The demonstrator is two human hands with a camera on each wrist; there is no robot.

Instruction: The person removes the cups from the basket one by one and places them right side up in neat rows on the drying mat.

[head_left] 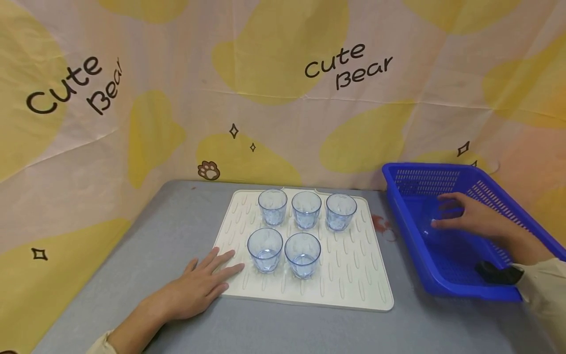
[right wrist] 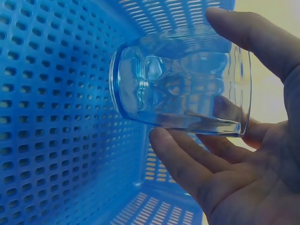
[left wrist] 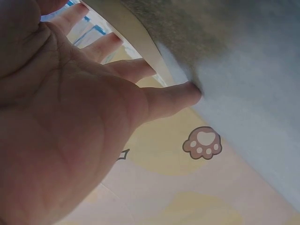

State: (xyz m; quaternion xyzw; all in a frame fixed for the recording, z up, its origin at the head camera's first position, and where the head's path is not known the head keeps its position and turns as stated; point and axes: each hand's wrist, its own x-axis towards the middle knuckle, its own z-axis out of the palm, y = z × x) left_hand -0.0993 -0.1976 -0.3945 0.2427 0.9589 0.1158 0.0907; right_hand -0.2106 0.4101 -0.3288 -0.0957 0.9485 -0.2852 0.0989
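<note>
Inside the blue basket (head_left: 409, 246), my right hand (head_left: 477, 216) holds a clear glass (right wrist: 183, 84), thumb on one side and fingers on the opposite side. From the head view this glass is faint against the blue plastic. My left hand (head_left: 194, 287) lies with spread, fairly straight fingers at the near left edge of a white ribbed mat (head_left: 353, 280). Several matching glasses stand upright on that mat: a back row of three, including the middle glass (head_left: 306, 210), and two in front, the left one (head_left: 265, 250) closest to my left fingertips.
The basket stands to the right of the mat on a grey table (head_left: 265, 327), a narrow strip of tabletop between them. A patterned cloth (head_left: 283, 118) hangs behind the table and along its left side. A dark band (head_left: 495, 273) circles my right wrist, over the basket's near rim.
</note>
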